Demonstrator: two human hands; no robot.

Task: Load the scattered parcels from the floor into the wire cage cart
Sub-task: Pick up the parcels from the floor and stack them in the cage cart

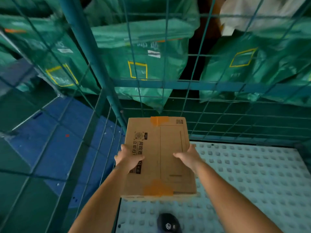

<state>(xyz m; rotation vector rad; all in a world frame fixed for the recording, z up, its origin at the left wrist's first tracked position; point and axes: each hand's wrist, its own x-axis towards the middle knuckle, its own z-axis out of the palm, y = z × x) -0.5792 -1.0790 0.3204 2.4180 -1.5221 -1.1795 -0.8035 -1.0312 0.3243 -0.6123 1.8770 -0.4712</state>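
Green mail sacks [143,64] hung behind teal wire mesh [193,105]. Inside the wire cage cart, a taped cardboard box [159,157] sat over the cart's studded white floor [252,174], near the corner post. The left hand [128,159] gripped its left edge; the right hand [188,156] clasped the right. A dark shoe [168,223] stood below.

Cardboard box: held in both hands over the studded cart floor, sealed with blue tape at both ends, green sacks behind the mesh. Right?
Not quite: the tape is orange, not blue. The head view shows the cardboard box with orange tape at both ends. The rest holds: left hand and right hand grip its sides over the studded cart floor, green sacks behind the mesh.
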